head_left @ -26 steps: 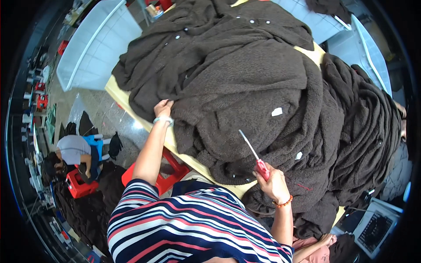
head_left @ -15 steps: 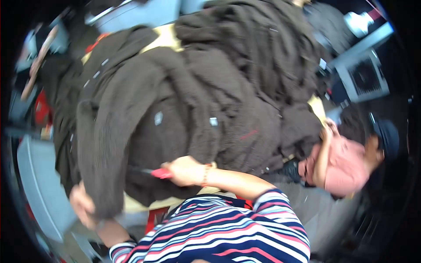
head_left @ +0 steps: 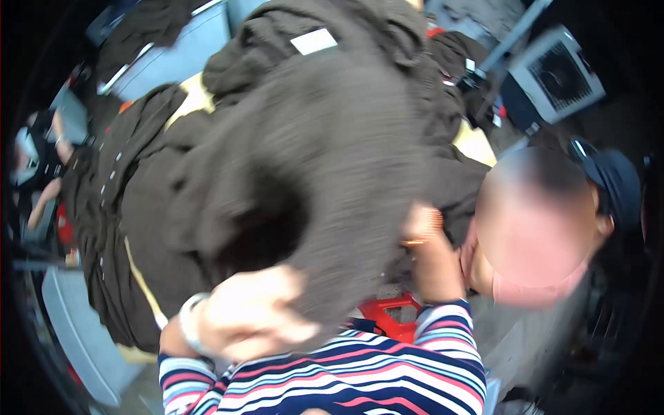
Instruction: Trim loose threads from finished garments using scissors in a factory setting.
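A dark brown knitted garment (head_left: 346,145) is lifted off the table in front of me, blurred by motion. Its rounded opening shows a black inside. My left hand (head_left: 252,311), with a pale band at the wrist, grips the garment's near edge. My right hand (head_left: 423,223) is at the garment's right edge, an orange bracelet on its wrist. The fingers of this hand are hidden behind the cloth, so what they hold does not show. A white label (head_left: 314,41) lies on brown cloth at the far side.
More brown buttoned garments (head_left: 111,200) are heaped on the left, over a yellowish tabletop (head_left: 474,142). A person in a pink top (head_left: 539,270) is close on the right. Grey bins (head_left: 86,339) stand around; a red stool-like object (head_left: 394,315) is beside me. A boxy fan unit (head_left: 560,72) is far right.
The garment has come up off the table toward me. My left hand has moved right, and my right hand has gone right and behind the cloth. The red-handled tool no longer shows.
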Demonstrator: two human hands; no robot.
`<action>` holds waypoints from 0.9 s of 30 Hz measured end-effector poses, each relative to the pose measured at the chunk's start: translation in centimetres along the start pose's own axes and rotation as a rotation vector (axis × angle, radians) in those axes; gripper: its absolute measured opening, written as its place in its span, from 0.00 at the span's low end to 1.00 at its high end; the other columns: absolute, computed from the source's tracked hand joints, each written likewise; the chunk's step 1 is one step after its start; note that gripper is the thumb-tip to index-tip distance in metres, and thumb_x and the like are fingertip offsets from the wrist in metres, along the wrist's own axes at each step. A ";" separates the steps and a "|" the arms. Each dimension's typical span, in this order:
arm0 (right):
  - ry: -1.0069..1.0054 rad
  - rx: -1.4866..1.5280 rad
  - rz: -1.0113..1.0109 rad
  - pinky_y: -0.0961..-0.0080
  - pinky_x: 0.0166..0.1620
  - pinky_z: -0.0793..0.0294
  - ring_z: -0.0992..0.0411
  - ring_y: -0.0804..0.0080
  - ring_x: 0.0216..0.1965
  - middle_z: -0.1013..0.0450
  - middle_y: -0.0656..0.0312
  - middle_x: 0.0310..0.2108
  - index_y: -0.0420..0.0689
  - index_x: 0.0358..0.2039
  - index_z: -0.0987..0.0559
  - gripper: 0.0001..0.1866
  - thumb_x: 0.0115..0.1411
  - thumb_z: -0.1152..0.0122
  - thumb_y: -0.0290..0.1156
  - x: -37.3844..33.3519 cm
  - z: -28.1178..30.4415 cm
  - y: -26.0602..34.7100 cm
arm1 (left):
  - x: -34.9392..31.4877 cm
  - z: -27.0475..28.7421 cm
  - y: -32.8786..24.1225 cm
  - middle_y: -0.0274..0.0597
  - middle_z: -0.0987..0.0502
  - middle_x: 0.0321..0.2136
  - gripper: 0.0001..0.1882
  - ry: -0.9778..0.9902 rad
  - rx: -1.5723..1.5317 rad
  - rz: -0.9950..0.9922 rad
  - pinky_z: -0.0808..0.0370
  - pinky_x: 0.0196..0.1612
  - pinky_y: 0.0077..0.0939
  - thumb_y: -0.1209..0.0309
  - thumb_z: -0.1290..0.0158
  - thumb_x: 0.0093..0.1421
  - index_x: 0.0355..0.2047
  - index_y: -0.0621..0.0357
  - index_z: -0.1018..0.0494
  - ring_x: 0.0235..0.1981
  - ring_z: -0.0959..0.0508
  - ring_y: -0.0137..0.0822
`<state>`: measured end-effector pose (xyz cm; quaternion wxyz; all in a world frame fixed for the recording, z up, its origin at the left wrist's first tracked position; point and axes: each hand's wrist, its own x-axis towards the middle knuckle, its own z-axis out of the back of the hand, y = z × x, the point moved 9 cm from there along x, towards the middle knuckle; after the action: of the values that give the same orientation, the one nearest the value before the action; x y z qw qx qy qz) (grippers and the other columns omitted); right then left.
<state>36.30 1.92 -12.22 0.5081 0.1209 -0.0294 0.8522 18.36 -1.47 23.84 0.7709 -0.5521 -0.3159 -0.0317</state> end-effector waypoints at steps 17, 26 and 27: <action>-0.075 0.723 -1.183 0.80 0.16 0.36 0.31 0.77 0.15 0.26 0.65 0.19 0.44 0.38 0.29 0.10 0.65 0.43 0.36 -9.3 15.5 -19.1 | -9.8 1.3 16.9 0.49 0.27 0.41 0.25 -0.761 0.979 0.499 0.34 0.47 0.45 0.64 0.41 0.45 0.45 0.59 0.28 0.44 0.29 0.51; -0.061 1.029 -0.766 0.84 0.33 0.30 0.34 0.84 0.26 0.31 0.69 0.31 0.38 0.61 0.34 0.25 0.64 0.44 0.24 1.2 14.0 -0.2 | -27.0 1.5 20.7 0.49 0.25 0.32 0.11 -0.443 0.668 0.950 0.26 0.41 0.40 0.67 0.42 0.55 0.35 0.62 0.25 0.36 0.24 0.51; -0.025 1.044 -0.758 0.84 0.33 0.30 0.34 0.84 0.26 0.30 0.68 0.31 0.38 0.62 0.34 0.25 0.65 0.44 0.24 1.9 13.8 1.4 | -25.4 0.3 20.2 0.48 0.25 0.32 0.12 -0.437 0.586 0.842 0.27 0.42 0.40 0.67 0.42 0.55 0.36 0.61 0.25 0.37 0.24 0.51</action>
<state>36.65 0.53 1.74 0.6478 0.3642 0.4277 0.5145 5.97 -0.96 -6.13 0.7549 -0.3870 -0.2162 0.4833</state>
